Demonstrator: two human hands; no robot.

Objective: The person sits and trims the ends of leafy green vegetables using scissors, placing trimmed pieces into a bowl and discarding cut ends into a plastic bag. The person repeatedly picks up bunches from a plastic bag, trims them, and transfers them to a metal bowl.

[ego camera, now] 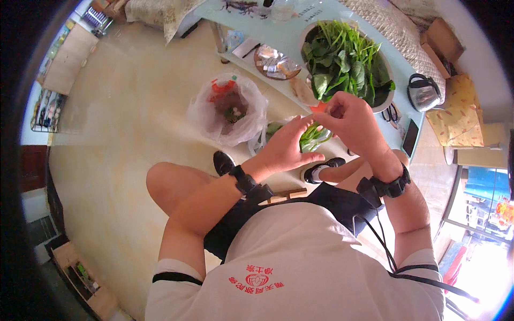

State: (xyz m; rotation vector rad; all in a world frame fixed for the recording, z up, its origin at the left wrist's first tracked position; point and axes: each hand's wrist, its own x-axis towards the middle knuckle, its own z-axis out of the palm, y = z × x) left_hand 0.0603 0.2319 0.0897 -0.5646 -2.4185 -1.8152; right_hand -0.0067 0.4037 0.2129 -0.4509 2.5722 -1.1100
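A large metal bowl (386, 105) heaped with leafy greens (347, 60) stands on the glass table. In front of it my right hand (349, 116) is raised with its fingers curled and the fingertips pinched; whether something small is between them cannot be told. My left hand (287, 146) is spread, thumb apart, its fingertips close to my right hand. Below and partly behind the left hand lie more green stems (315, 137), in what looks like a clear plastic bag. To the left, a whitish plastic bag (251, 124) stands open on the floor with some green scraps inside.
The glass table (277, 28) also bears an electric kettle (425, 94), black-handled scissors (390, 114) and a phone (410, 138). On its lower shelf is a round tray (296, 75) of small packets. A low wooden stool (287, 195) shows under me. Black cables hang beside my right arm.
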